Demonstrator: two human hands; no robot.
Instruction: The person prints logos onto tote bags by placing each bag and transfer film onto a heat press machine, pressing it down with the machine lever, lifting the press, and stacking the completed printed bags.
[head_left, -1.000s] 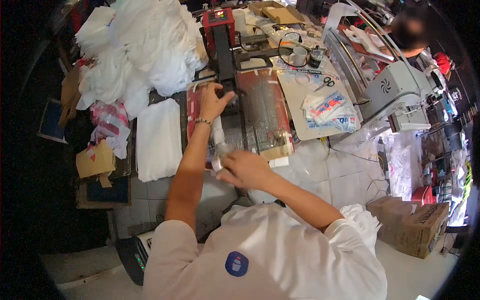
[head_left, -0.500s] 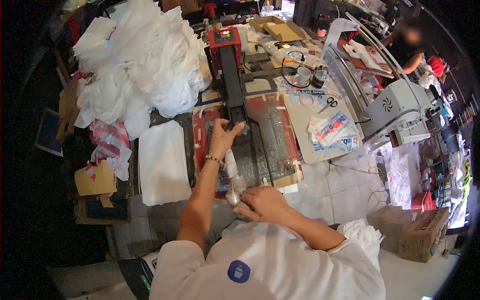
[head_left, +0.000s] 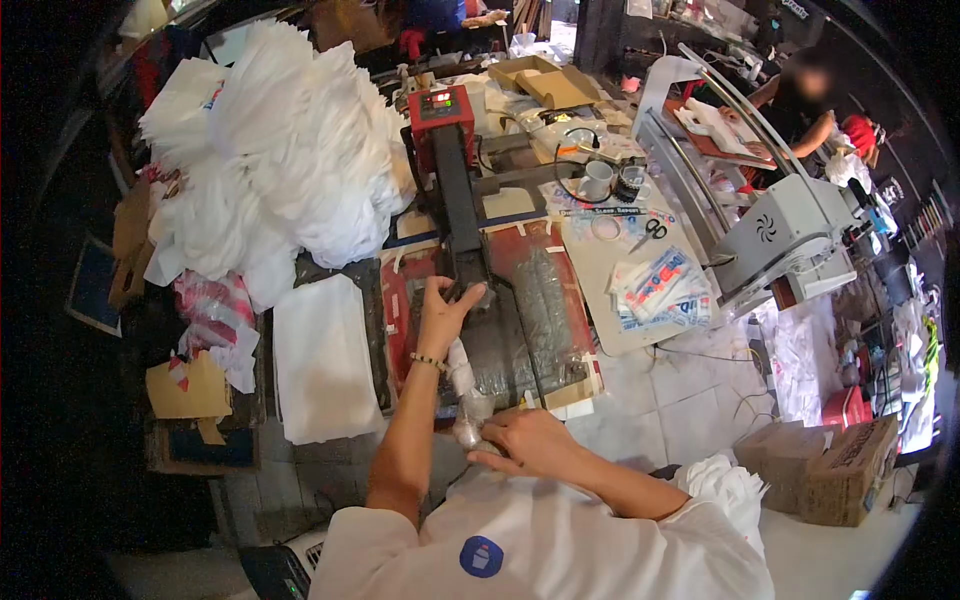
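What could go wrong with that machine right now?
The right grip is at the end of the wrapped handle, so it might slip if the surface is smooth. The left grip is close to the dark arm of the machine, so it could get pinched if that arm moves. And the tall white pile beside the machine might topple if bumped.

Near the centre, the left hand (head_left: 440,322) spread thumb and fingers at the near end of a black press arm (head_left: 456,200), while the right hand (head_left: 530,438), toward five o'clock, touched a wrapped handle (head_left: 463,380). White cloth (head_left: 285,170) was heaped at ten o'clock, scissors (head_left: 651,233) lay at two
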